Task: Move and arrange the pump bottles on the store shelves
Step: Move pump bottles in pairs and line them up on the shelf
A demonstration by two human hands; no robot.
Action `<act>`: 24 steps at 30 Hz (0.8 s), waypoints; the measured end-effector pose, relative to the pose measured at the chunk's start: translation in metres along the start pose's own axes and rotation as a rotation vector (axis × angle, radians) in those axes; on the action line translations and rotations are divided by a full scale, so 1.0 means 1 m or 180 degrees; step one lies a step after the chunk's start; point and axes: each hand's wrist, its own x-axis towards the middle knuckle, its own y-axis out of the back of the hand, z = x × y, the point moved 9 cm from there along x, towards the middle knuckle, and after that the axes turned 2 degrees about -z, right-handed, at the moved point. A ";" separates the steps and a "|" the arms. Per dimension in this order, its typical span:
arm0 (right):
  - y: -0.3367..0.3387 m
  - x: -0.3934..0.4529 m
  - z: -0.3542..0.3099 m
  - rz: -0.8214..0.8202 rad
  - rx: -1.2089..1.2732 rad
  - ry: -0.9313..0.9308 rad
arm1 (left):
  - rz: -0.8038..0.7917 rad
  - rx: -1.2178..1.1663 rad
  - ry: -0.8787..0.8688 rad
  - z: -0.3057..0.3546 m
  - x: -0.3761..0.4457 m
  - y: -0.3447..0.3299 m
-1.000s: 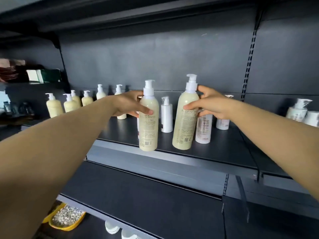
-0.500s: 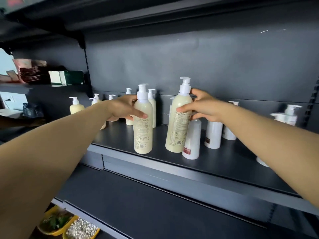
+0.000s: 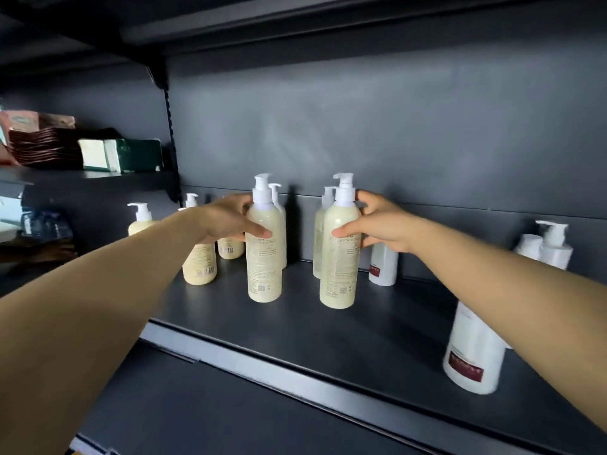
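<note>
Stacked at upper left of the frame: brown packets (image 3: 42, 144) and a green box (image 3: 131, 155) on a side ledge. Left of centre, short cream bottles (image 3: 199, 262) on the dark shelf (image 3: 328, 330). At centre, left hand (image 3: 226, 220) wrapped round a tall cream pump bottle (image 3: 265, 254), upright on the shelf. Just right of it, right hand (image 3: 382, 226) clamped on a second tall cream bottle (image 3: 340, 257), also upright, the two bottles apart. Behind each, another cream bottle. At right, white red-labelled bottles (image 3: 474, 349), blurred.
</note>
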 end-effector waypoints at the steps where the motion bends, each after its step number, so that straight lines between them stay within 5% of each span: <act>1: -0.003 0.008 0.004 0.0049 0.0006 -0.0030 | -0.0036 -0.0026 0.0007 -0.007 0.008 0.003; 17: -0.042 0.033 0.048 0.0640 0.0074 -0.0509 | -0.1110 -0.0363 -0.0055 -0.076 0.088 0.007; 24: -0.049 0.020 0.045 0.0873 0.0004 -0.0666 | -0.0986 -0.0165 -0.0297 -0.078 0.085 0.011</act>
